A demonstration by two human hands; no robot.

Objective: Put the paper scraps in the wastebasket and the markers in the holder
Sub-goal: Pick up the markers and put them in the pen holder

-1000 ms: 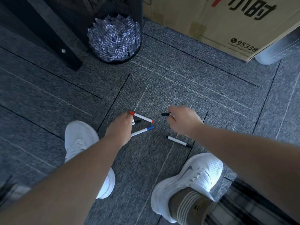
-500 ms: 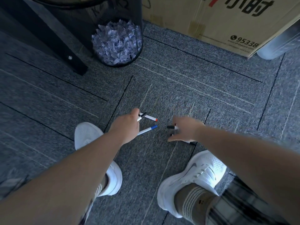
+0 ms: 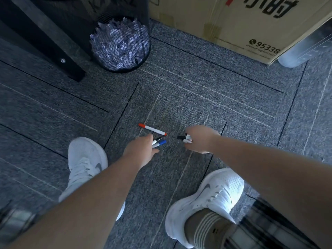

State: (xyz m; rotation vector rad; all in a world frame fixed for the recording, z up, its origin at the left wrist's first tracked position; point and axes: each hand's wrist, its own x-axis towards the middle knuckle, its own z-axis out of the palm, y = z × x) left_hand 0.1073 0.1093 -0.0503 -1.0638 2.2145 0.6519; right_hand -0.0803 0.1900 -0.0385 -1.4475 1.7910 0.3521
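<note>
My left hand is closed on two markers, one black-capped and one blue-capped, which stick out past my fingers. A red-capped marker lies on the carpet just beyond that hand, apart from it. My right hand grips black-capped markers, low over the carpet. The black mesh wastebasket stands at the far left with white paper scraps inside. No marker holder is in view.
A black desk leg runs left of the wastebasket. A large cardboard box and a translucent container stand at the far right. My white shoes rest on the grey carpet tiles.
My right hand dropped onto the black marker that lay by my right shoe and now holds it with the first one. The red marker now lies free of my left hand.
</note>
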